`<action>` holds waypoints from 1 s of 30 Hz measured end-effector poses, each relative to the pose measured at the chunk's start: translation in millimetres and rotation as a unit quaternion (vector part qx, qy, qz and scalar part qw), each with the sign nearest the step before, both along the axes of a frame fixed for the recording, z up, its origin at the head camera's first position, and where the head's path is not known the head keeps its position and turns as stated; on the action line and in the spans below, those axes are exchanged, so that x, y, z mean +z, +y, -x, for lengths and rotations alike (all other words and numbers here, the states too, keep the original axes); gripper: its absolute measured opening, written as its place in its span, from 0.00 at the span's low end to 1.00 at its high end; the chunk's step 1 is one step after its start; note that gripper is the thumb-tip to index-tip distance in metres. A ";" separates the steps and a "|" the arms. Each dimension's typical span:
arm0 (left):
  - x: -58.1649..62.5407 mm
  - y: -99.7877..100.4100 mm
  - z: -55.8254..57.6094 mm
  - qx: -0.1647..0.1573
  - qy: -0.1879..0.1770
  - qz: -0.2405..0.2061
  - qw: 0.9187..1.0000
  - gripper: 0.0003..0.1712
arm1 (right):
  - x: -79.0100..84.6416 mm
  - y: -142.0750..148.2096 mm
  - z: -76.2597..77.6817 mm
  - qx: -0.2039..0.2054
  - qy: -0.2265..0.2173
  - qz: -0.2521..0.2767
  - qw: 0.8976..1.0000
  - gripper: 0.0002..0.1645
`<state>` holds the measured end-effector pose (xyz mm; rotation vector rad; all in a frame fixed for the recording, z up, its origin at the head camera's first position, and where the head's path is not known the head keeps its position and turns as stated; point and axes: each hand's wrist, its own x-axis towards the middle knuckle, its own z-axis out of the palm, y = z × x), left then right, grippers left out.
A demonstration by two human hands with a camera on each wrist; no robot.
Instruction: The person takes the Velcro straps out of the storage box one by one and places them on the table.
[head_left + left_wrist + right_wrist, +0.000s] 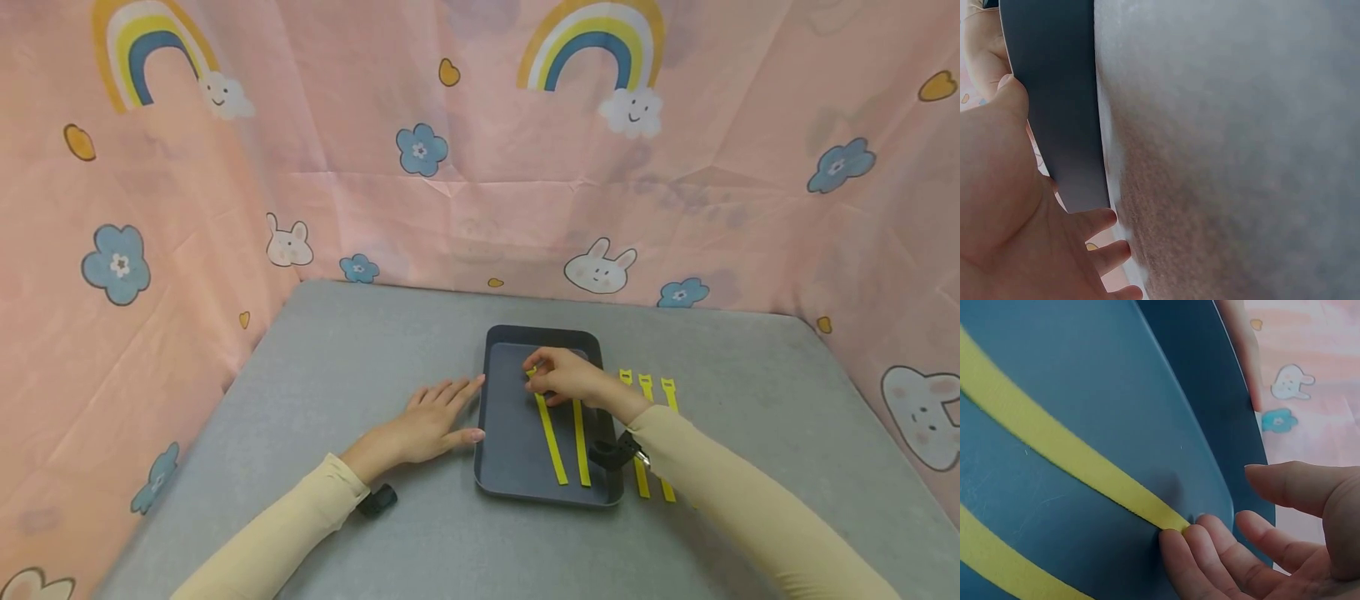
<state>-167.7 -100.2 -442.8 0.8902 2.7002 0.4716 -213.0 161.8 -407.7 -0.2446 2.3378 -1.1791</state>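
Observation:
A dark grey rectangular tray (512, 467) has two yellow cable straps lying lengthwise in it. My right hand (564, 375) reaches over the tray, its fingertips touching the far end of the left strap (552, 442). In the right wrist view the thumb stands apart from that strap (1079, 453). The other strap (581, 450) lies to its right, its far end hidden under the hand. My left hand (427, 425) is beside the tray's left wall, fingers spread, with thumb and fingertips right at the tray's outer side (1060, 106).
Several more yellow straps (669, 392) with slotted heads lie on the grey table (375, 333) right of the tray, partly covered by the right forearm. A pink patterned cloth (480, 225) hangs around the back and sides. Each wrist wears a black band.

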 end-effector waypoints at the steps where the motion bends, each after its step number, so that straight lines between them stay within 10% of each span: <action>1: -0.1 0.0 0.1 0.000 -0.001 0.001 1.000 0.47 | -0.1 -0.6 0.0 0.000 0.000 0.000 1.000 0.24; 19: -2.5 -0.4 1.4 0.002 -0.004 0.008 1.000 0.48 | -4.1 -16.1 2.4 -0.011 0.013 -0.003 1.000 0.21; 30: -2.9 -0.1 1.3 0.005 -0.002 0.003 1.000 0.47 | -0.5 -7.9 7.0 -0.008 0.116 -0.009 0.993 0.21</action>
